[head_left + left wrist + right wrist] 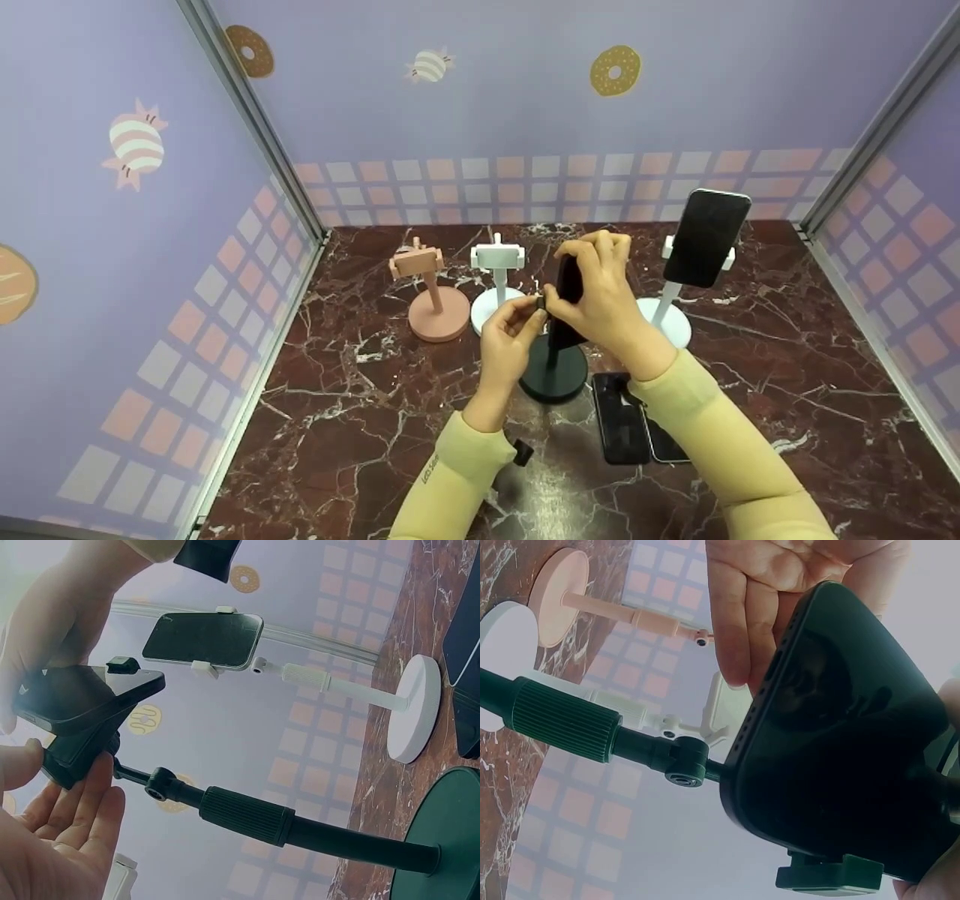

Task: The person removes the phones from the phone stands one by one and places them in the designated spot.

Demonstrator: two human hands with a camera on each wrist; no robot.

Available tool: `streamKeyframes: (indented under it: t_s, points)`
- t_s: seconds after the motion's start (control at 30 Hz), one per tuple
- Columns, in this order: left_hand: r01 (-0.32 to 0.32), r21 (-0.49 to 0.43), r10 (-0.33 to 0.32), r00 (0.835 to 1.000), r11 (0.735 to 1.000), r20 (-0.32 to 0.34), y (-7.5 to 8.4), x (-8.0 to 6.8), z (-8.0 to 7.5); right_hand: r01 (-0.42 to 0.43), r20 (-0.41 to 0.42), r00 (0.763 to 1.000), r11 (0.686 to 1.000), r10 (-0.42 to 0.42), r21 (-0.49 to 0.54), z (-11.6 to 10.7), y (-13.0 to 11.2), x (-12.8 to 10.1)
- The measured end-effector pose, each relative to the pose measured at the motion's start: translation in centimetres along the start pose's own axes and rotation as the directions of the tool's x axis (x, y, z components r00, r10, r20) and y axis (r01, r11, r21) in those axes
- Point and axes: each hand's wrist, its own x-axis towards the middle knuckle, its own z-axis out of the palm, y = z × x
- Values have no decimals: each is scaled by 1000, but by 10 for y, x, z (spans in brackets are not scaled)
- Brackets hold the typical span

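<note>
A black phone point(570, 279) stands upright in the clamp of a black stand point(555, 371) at the middle of the table. My right hand point(583, 266) grips the phone from the right, fingers curled over its top edge. My left hand point(534, 311) pinches the stand's clamp at the phone's left side. In the left wrist view the phone point(82, 697) lies against the clamp, with my left fingers point(82, 802) behind it and the black pole point(247, 814) running to the base. In the right wrist view my right fingers point(780, 592) hold the phone point(840, 765) above a clamp jaw.
A pink stand point(435, 300) and a white stand point(496, 281), both without phones, stand to the left. A second white stand point(666, 319) on the right holds a dark phone point(705, 236). Two more phones point(621, 416) lie flat by my right forearm. Walls close three sides.
</note>
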Motion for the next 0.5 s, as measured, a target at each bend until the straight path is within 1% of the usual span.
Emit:
streamKeyframes:
  t_s: [0.27, 0.5]
  points:
    - [-3, 5, 3, 1000, 1000, -3, 0, 0, 0, -9, 7, 1000, 1000, 8, 1, -1, 0, -2]
    - [-8, -1, 8, 1000, 1000, -4, 1, 0, 1, 15, -8, 1000, 1000, -15, 21, 1, -2, -1]
